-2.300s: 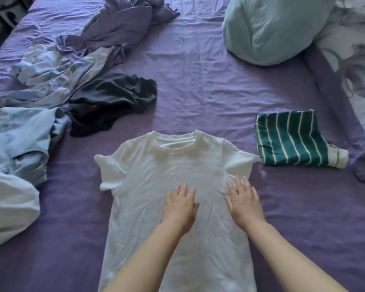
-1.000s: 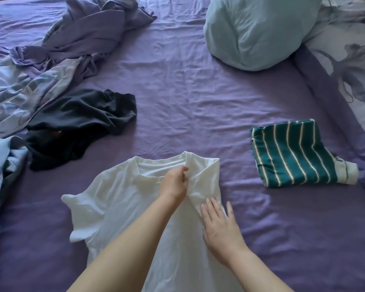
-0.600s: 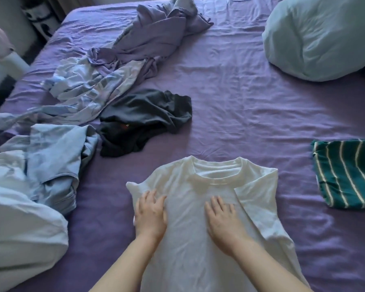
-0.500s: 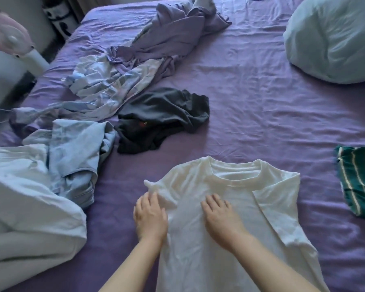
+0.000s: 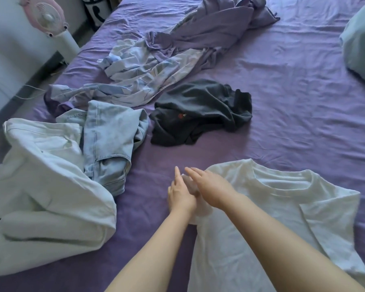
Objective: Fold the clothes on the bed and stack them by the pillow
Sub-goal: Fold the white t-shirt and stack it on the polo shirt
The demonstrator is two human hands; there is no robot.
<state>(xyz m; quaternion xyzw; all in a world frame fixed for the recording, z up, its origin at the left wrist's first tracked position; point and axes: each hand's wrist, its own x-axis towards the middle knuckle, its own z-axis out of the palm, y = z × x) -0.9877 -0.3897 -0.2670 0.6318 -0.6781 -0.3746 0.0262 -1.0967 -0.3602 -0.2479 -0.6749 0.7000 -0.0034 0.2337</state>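
The white cotton T-shirt (image 5: 261, 207) lies flat and face up on the purple bed sheet (image 5: 303, 102), near the person and a little to the right. Its right side is already folded inward over the chest; the left sleeve is not yet folded. Both hands meet at this left sleeve. The left hand (image 5: 180, 192) lies at the sleeve's outer edge with straight fingers, and the right hand (image 5: 209, 186) reaches across on top of it, fingers also straight. I cannot tell whether either grip really holds the cloth, because the sleeve is mostly hidden under them.

Much work seems to remain. A crumpled black garment (image 5: 200, 112), a light blue denim piece (image 5: 112, 140), a big pale white garment (image 5: 44, 197) and a patterned lilac cloth (image 5: 156, 68) lie unfolded to the left and far side. The pale blue pillow (image 5: 362, 43) is at the far right edge, well apart from the shirt.
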